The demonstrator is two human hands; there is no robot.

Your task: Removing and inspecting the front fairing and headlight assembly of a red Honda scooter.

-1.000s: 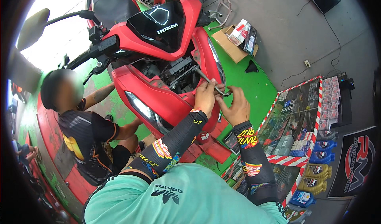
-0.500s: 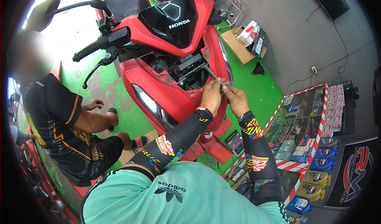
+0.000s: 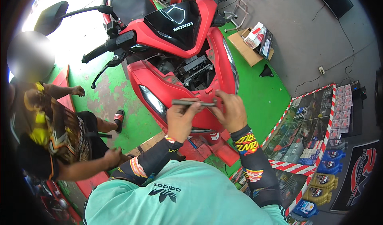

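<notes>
In front of the red scooter's (image 3: 149, 75) opened front, I hold a slim grey metal socket wrench (image 3: 184, 102) level across my body. Its thicker tubular end points left. The fingers of my left hand (image 3: 179, 122) are closed round its shaft, with the thick end sticking out past them. My right hand (image 3: 232, 112) pinches the thin right end between thumb and forefinger. Both hands are above the lower front panel, apart from the exposed dark parts (image 3: 195, 70) in the scooter's front cavity.
Close on my left stands another person (image 3: 60, 125), one hand near my left forearm. A glass display case (image 3: 297, 125) with striped edges is at right. Beyond the scooter, an open cardboard box (image 3: 249, 51) lies on the green floor; oil bottles (image 3: 321, 181) line the right side.
My hands have drawn the wrench back from the front cavity and turned it level, moving apart along it. The other person has risen from a crouch at left.
</notes>
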